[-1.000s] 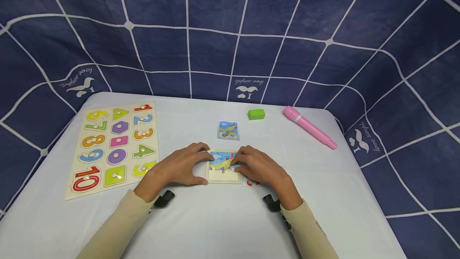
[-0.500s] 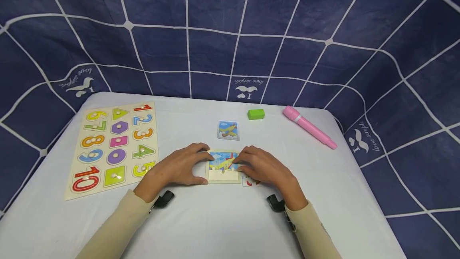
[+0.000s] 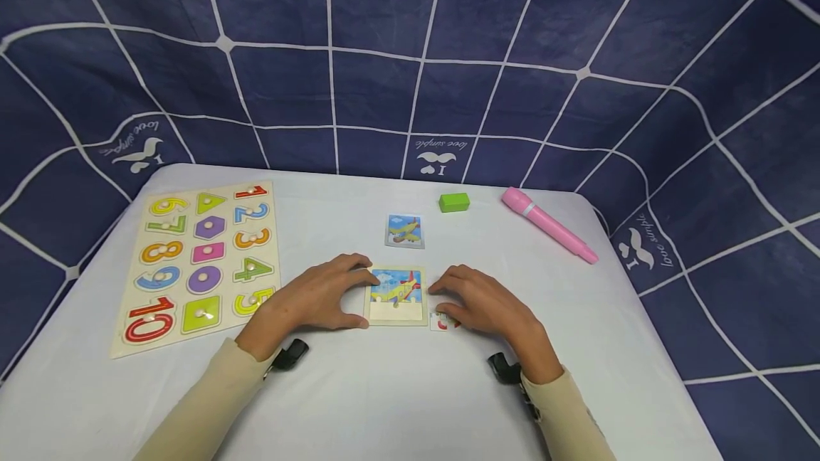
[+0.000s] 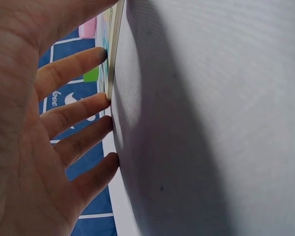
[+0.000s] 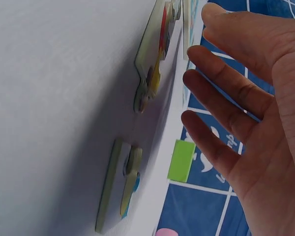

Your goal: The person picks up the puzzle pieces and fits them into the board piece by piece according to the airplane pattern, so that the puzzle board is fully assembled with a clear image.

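Note:
A small wooden jigsaw board (image 3: 397,314) lies in front of me, its upper part filled with an airplane picture and its lower strip bare. My left hand (image 3: 327,294) spreads around its left side, index finger over the picture edge and thumb at the lower left corner. In the left wrist view those fingers (image 4: 73,115) are mostly straight, fingertips at the board's edge and the cloth. My right hand (image 3: 483,304) hovers just right of the board, fingers loosely bent and holding nothing. Under it lie loose jigsaw pieces (image 3: 439,321), partly hidden; the right wrist view shows a piece (image 5: 150,64) and another group (image 5: 119,184).
Behind the board lies a square airplane picture card (image 3: 405,231). A green block (image 3: 454,203) and a pink marker-shaped stick (image 3: 551,226) are at the back right. A number and shape peg puzzle (image 3: 198,262) occupies the left. Dark blue gridded cloth (image 3: 378,91) surrounds the white table.
My right hand has drawn off the jigsaw board to the right, uncovering the picture's right part and more of a loose piece. My left hand stays at the board's left side.

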Demonstrator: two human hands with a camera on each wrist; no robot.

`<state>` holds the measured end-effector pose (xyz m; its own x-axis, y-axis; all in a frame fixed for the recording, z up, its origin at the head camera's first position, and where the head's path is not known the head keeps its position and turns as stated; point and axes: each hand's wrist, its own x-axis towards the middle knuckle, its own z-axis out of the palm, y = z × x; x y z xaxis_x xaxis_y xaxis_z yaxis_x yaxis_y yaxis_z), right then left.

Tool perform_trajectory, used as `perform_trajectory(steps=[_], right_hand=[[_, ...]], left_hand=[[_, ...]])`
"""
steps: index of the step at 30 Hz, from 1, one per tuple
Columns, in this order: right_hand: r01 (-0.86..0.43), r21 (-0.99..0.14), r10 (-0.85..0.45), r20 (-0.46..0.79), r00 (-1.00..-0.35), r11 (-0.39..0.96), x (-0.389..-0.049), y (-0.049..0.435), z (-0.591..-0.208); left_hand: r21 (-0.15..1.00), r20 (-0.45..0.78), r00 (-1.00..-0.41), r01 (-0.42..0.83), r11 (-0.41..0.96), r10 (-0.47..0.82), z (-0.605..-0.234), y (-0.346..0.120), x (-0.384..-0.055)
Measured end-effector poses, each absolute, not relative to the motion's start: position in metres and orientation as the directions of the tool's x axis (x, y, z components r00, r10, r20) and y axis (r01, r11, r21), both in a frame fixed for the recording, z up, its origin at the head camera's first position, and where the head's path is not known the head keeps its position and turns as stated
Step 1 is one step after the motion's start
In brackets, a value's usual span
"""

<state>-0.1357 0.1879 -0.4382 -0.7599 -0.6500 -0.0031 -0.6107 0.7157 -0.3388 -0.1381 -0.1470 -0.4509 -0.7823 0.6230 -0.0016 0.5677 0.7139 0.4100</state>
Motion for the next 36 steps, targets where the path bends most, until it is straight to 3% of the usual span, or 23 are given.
perform_trajectory(steps=[21, 36], right_hand=[[-0.584, -0.360, -0.632, -0.022, -0.774, 0.728, -0.118, 0.193, -0.440], [-0.621, -0.351, -0.665, -0.006, -0.747, 0.701, -0.114, 0.192, -0.446]], left_hand=[[0.413, -0.001, -0.770, 0.581, 0.701, 0.639, -0.450, -0.150, -0.140], [0.425, -0.006, -0.768, 0.578, 0.697, 0.641, -0.450, -0.150, -0.139]])
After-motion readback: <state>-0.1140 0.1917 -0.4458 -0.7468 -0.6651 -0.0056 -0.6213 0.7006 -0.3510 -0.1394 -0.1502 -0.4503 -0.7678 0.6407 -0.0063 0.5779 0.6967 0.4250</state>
